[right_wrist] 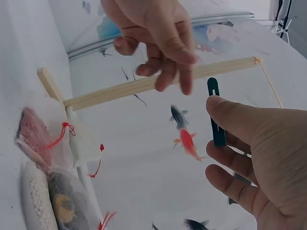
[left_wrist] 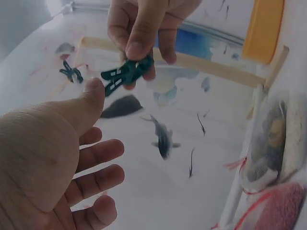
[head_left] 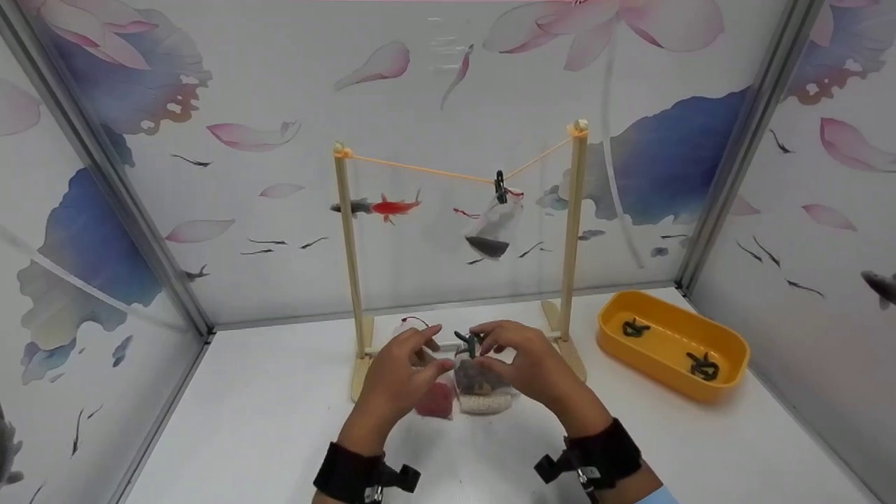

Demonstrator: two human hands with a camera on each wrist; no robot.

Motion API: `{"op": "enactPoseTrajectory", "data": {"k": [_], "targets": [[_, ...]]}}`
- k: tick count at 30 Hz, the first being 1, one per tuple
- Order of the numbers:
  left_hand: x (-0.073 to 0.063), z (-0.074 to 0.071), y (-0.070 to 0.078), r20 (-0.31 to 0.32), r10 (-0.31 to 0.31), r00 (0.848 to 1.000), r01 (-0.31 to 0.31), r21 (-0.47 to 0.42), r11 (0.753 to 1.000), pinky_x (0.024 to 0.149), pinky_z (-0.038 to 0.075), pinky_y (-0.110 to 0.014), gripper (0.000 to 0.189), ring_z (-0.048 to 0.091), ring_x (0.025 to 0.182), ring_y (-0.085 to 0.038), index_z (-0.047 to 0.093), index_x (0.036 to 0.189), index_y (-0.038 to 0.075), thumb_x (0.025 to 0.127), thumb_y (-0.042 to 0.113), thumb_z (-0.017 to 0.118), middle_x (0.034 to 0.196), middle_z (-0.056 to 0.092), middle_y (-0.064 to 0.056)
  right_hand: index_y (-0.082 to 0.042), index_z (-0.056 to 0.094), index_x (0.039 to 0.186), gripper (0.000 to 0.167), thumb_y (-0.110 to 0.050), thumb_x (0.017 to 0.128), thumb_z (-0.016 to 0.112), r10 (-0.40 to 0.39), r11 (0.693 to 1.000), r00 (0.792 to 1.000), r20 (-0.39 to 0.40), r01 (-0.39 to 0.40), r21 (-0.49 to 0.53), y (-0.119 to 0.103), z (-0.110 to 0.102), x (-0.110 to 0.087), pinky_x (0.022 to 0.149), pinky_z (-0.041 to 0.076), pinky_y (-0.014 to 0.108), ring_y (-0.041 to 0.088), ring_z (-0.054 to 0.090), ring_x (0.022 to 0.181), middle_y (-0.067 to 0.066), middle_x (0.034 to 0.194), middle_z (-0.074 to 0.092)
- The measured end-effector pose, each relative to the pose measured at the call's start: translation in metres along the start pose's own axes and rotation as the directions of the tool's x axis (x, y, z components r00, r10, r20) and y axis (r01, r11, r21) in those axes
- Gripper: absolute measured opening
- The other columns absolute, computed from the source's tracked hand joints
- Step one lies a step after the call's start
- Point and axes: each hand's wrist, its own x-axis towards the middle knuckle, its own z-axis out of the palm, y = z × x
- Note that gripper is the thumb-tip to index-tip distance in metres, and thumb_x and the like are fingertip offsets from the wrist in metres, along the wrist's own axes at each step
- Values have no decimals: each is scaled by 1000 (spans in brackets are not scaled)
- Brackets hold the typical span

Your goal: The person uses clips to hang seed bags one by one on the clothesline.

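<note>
My right hand (head_left: 528,365) pinches a dark green clothespin (head_left: 467,343) between thumb and fingers, above the bags at the foot of a wooden stand. Close by on the left, my left hand (head_left: 402,371) has its fingers apart and relaxed; in the left wrist view its thumb is near the handle ends of the clothespin (left_wrist: 127,73). Below lie drawstring mesh bags: one with red contents (head_left: 435,400), one with dark contents (head_left: 481,379), one with white grains (head_left: 488,404). A mesh bag (head_left: 495,220) hangs from the cord by a dark clothespin (head_left: 500,187).
An orange cord (head_left: 420,167) sags between two upright posts (head_left: 572,231). To the right stands a yellow tray (head_left: 654,374) with dark green clothespins (head_left: 703,366) inside. Printed wall panels enclose the white table (head_left: 266,420) at the back and sides.
</note>
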Motion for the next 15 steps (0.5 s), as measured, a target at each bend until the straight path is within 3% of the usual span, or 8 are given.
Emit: {"op": "enactPoseTrajectory", "data": {"k": [6,11,15], "targets": [[0,0,12,29,73,997,-74,13,997,90,64,-36,58,77,108,-26,70,155,14,102,32,87,121,78,-4,-11,78,101,18,-5,94,93,-72,997,997,13,72,38,-4,4,-1,86,69,39,26,81,110,11,136,82],[-2,-1,11,23,116,993,-117,62,991,89,66,-39,44,78,106,-22,77,144,11,105,30,84,120,78,-7,-12,80,105,16,-10,95,93,-50,997,997,53,47,63,-6,4,0,90,70,36,24,82,114,9,138,82],[-2,-1,8,21,114,993,-115,64,991,89,67,-40,39,79,106,-22,77,139,10,106,29,82,119,78,-6,-12,82,119,23,-13,98,90,9,998,995,104,-16,67,-1,2,-1,92,70,39,24,82,111,7,138,82]]}}
